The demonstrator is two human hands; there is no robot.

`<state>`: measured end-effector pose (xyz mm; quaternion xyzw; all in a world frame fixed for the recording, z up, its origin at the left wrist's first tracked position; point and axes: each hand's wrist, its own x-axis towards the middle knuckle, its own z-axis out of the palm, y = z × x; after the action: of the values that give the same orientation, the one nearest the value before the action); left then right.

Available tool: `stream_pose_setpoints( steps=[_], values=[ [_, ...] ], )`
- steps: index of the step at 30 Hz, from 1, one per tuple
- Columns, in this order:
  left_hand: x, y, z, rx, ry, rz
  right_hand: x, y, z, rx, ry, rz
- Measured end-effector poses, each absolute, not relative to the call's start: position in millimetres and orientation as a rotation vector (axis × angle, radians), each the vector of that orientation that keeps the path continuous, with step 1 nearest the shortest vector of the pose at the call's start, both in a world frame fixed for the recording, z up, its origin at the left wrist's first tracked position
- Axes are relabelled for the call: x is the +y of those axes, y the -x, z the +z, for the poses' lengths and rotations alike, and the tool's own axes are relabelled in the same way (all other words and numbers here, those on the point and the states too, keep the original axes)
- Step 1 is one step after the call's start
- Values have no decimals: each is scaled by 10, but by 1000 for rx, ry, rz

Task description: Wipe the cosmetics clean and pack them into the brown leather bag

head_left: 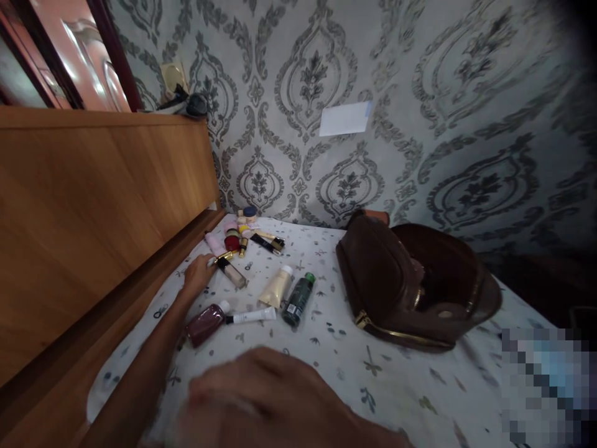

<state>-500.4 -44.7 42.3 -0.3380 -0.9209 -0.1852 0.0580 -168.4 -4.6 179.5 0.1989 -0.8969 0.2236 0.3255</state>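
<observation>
Head view, bottles: three lay apart on the patterned sheet (pixel 329 373), namely one maroon bottle (pixel 205 325) with a white cap, one green-capped bottle (pixel 299 301) and one black-capped bottle (pixel 232 274) of pale beige content.
Tubes: two lay near these, one cream tube (pixel 275 289) and one slim white tube (pixel 252 316), the latter between the maroon and green-capped bottles.
Far cluster: one red jar (pixel 232 240), one blue-lidded jar (pixel 250 214), one pink tube (pixel 215 243) and one black tube (pixel 264 243) were distinguishable; the remainder were too small to count reliably.
Bag: one brown bag (pixel 410 283) stood open on the sheet, to the right of the bottles.
Wall: one white sheet of paper (pixel 346 119) showed against the patterned wallpaper (pixel 312 68).
Left hand: the hand (pixel 198 274) had its fingers drawn together at the near end of one slim gold item (pixel 227 256), beside the black-capped bottle; whether it pinched or merely touched the item could not be told.
Right hand: the nearer hand (pixel 270 398) was blurred, its fingers bent; its grip and any contents could not be told.
Arms: the left forearm reached obliquely forward beside the wooden furniture (pixel 102 180); the right hand crossed the foreground, back uppermost.
</observation>
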Motion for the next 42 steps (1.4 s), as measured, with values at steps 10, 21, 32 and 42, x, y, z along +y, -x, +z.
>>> stream_pose_setpoints(
  steps=[10,21,32,42],
  values=[
    [-462,4957,387,-2735,1045,-535,585,3040,1143,-2986,446,648],
    [-554,5083,401,-2762,1119,-589,872,3530,825,-3045,340,750],
    [-576,5099,411,-2816,1096,-614,1280,4004,796,-2824,598,839],
    [-566,5073,424,-2793,1132,-594,1164,4512,772,-2665,1014,827]
  ],
)
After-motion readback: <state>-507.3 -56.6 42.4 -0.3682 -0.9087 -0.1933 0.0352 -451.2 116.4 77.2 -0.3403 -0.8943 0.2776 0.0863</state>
